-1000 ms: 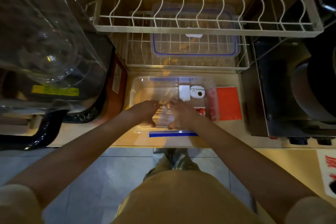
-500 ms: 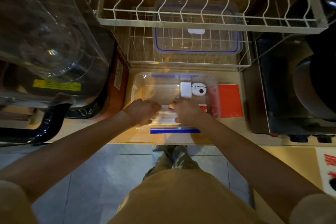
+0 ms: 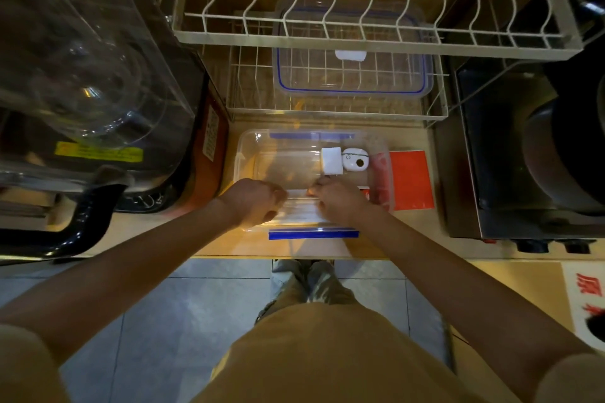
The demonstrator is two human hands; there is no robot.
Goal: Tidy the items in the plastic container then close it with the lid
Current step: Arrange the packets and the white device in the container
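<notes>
Clear plastic makes the rectangular container (image 3: 248,154), which stands open on the wooden table (image 3: 229,245) in the middle of the frame, with blue clips on its far and near rims. Inside it, toward the right end, a white square charger (image 3: 331,161) lies just beside a white rounded device with a dark round spot (image 3: 356,159). A flat red card (image 3: 411,178) lies on the table, at the right of the container. The left hand (image 3: 253,203) and the right hand (image 3: 340,201) are both over the near half of the container, fingers curled, and each grip seems pressed together on a thin transparent item between them; what this item is I cannot tell, because it is blurred. In the upper middle of the frame, the clear lid with blue seal (image 3: 352,75) lies on the lower shelf of a white wire dish rack (image 3: 360,39), well apart from the container.
</notes>
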